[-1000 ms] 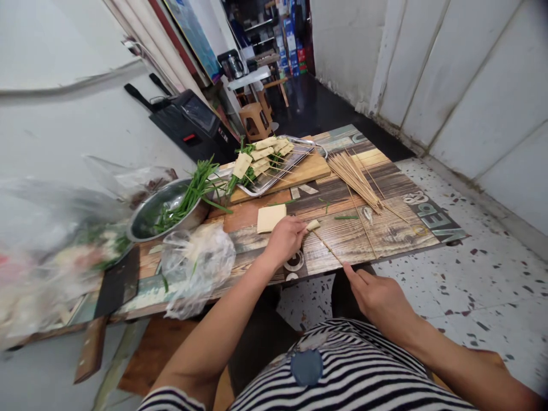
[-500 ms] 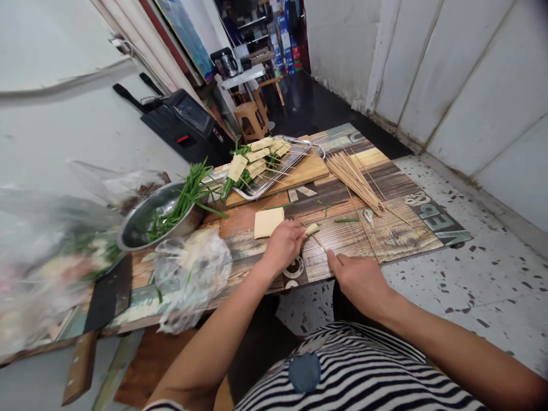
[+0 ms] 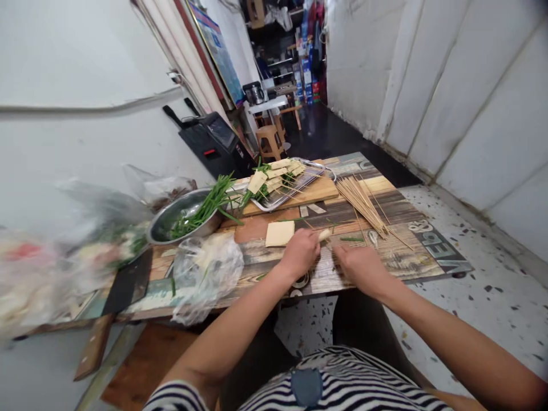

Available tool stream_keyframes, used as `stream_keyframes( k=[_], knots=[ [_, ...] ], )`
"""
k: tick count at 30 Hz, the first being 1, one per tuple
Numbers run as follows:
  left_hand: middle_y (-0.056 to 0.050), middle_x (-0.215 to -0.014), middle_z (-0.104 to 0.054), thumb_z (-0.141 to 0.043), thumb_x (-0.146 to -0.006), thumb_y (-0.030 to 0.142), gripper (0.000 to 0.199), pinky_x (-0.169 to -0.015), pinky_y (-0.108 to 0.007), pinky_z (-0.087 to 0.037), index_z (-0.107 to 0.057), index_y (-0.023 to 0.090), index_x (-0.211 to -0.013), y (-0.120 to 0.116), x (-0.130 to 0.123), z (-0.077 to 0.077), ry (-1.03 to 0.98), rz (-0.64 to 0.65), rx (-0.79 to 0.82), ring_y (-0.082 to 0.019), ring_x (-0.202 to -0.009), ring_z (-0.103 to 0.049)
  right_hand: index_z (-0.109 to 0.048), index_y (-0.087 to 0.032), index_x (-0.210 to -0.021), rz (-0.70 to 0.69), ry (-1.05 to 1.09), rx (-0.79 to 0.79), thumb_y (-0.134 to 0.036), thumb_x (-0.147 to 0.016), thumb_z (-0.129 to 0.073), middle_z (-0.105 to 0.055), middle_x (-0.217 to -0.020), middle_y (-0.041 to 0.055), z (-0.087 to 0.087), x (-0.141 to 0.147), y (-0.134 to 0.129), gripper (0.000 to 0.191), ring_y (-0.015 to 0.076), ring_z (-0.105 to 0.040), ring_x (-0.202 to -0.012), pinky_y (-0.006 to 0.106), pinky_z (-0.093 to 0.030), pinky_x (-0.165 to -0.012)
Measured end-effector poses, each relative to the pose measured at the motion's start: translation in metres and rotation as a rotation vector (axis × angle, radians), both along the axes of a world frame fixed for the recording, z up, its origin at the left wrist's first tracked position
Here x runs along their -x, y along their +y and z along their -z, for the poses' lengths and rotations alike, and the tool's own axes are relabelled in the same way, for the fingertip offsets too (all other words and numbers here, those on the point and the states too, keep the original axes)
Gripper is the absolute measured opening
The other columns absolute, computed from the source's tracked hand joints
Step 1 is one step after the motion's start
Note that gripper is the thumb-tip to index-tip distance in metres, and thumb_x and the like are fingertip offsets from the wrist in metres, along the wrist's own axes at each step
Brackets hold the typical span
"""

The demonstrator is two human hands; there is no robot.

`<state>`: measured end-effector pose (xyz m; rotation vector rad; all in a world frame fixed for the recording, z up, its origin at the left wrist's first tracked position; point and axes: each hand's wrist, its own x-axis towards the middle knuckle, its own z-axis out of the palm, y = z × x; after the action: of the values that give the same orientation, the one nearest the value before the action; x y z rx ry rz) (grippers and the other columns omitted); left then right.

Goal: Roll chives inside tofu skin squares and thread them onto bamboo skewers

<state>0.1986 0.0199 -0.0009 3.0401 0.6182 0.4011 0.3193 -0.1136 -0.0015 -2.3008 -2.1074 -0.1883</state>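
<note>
My left hand [image 3: 302, 251] is closed around a small rolled pale yellow sheet [image 3: 325, 234], whose end sticks out past the fingertips. Just to the right, my right hand [image 3: 358, 264] is closed low over the table; what its fingers hold is blurred and hidden. Behind my left hand lies a stack of square pale yellow sheets [image 3: 279, 233]. Many thin wooden skewers [image 3: 362, 202] lie at the right. A metal tray [image 3: 280, 201] at the back holds skewered sheets with green stalks [image 3: 249, 194].
A steel bowl [image 3: 159, 224] of long green stalks stands at the left, with a crumpled plastic bag [image 3: 208, 268] in front. A cleaver [image 3: 128, 283] lies at the left, handle over the table edge. The tray rests on a wooden board [image 3: 326, 189].
The view has shifted, so the table things appear lower and to the right. My right hand has come closer to my left, and the skewer between them no longer shows clearly.
</note>
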Motion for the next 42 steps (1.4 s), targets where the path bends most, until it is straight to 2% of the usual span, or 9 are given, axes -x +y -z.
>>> stream_keyframes(
  k=[4, 10, 13, 15, 19, 24, 28, 33, 42],
  knots=[
    [-0.009, -0.089, -0.065, -0.048, -0.090, 0.016, 0.021, -0.081, -0.031, -0.046, -0.062, 0.013, -0.106, 0.004, -0.044, 0.003, -0.076, -0.058, -0.051, -0.021, -0.088, -0.058, -0.054, -0.015, -0.122, 0.057, -0.112, -0.054, -0.019, -0.093, -0.035, -0.068, -0.099, 0.0125, -0.002, -0.048, 0.008, 0.035, 0.0176, -0.063, -0.073, 0.027, -0.031, -0.055],
    [-0.009, -0.107, -0.068, -0.064, -0.083, 0.022, 0.034, -0.091, -0.034, -0.048, -0.059, 0.015, -0.116, 0.008, -0.074, 0.022, -0.204, -0.049, 0.255, -0.021, -0.098, -0.061, -0.059, -0.015, -0.104, 0.091, -0.184, 0.085, -0.020, -0.093, -0.035, -0.068, -0.088, 0.0110, 0.008, -0.086, 0.009, 0.028, 0.0175, -0.063, -0.069, 0.028, -0.027, -0.052],
    [-0.010, -0.118, -0.065, -0.066, -0.079, 0.020, 0.049, -0.095, -0.037, -0.048, -0.053, 0.015, -0.126, 0.004, -0.049, 0.022, -0.253, -0.011, 0.279, -0.023, -0.107, -0.059, -0.060, -0.016, -0.105, 0.119, -0.166, 0.093, -0.026, -0.095, -0.032, -0.068, -0.090, 0.0108, 0.008, -0.089, 0.007, 0.031, 0.0161, -0.063, -0.068, 0.027, -0.025, -0.051],
    [-0.011, -0.118, -0.064, -0.058, -0.082, 0.014, 0.044, -0.095, -0.038, -0.048, -0.053, 0.016, -0.126, 0.000, -0.020, 0.020, -0.315, -0.005, 0.225, -0.022, -0.108, -0.059, -0.061, -0.018, -0.106, 0.153, -0.148, 0.095, -0.035, -0.096, -0.030, -0.068, -0.093, 0.0097, 0.003, -0.090, 0.006, 0.036, 0.0162, -0.062, -0.068, 0.027, -0.022, -0.050],
    [-0.009, -0.101, -0.070, -0.042, -0.080, -0.001, 0.038, -0.085, -0.034, -0.052, -0.066, 0.014, -0.105, -0.011, 0.051, 0.024, -0.560, 0.049, 0.121, -0.018, -0.094, -0.063, -0.064, -0.019, -0.103, 0.179, -0.145, -0.020, -0.039, -0.097, -0.031, -0.067, -0.088, 0.0068, -0.016, -0.080, 0.008, 0.039, 0.0158, -0.060, -0.066, 0.029, -0.019, -0.050],
    [-0.007, -0.089, -0.072, -0.042, -0.077, -0.001, 0.037, -0.076, -0.030, -0.054, -0.069, 0.016, -0.096, -0.024, 0.110, 0.035, -0.701, -0.113, 0.153, -0.016, -0.082, -0.065, -0.067, -0.019, -0.100, -0.167, 0.016, -0.213, -0.037, -0.094, -0.040, -0.065, -0.089, 0.0069, -0.024, -0.030, 0.041, 0.033, 0.0166, -0.057, -0.077, 0.027, -0.033, -0.059],
    [-0.004, -0.082, -0.073, -0.044, -0.074, -0.001, 0.036, -0.073, -0.028, -0.054, -0.072, 0.016, -0.088, -0.025, 0.123, 0.036, -0.711, -0.187, 0.348, -0.015, -0.077, -0.066, -0.067, -0.016, -0.101, -0.448, 0.169, -0.238, -0.032, -0.091, -0.050, -0.065, -0.099, 0.0095, -0.008, 0.013, 0.090, 0.026, 0.0205, -0.055, -0.092, 0.030, -0.042, -0.076],
    [-0.003, -0.078, -0.074, -0.044, -0.070, 0.000, 0.038, -0.069, -0.025, -0.054, -0.074, 0.017, -0.083, -0.022, 0.127, 0.034, -0.747, -0.210, 0.525, -0.014, -0.071, -0.067, -0.070, -0.017, -0.090, -0.468, 0.283, -0.180, -0.026, -0.089, -0.052, -0.065, -0.094, 0.0092, 0.009, 0.030, 0.129, 0.020, 0.0192, -0.056, -0.089, 0.030, -0.044, -0.078],
    [-0.004, -0.080, -0.074, -0.045, -0.068, 0.001, 0.037, -0.073, -0.028, -0.054, -0.075, 0.016, -0.083, -0.022, 0.128, 0.034, -0.769, -0.164, 0.519, -0.016, -0.074, -0.067, -0.070, -0.016, -0.081, -0.602, 0.364, 0.091, -0.017, -0.087, -0.048, -0.066, -0.088, 0.0076, -0.012, 0.016, 0.149, 0.023, 0.0146, -0.060, -0.078, 0.024, -0.042, -0.070]
  ],
)
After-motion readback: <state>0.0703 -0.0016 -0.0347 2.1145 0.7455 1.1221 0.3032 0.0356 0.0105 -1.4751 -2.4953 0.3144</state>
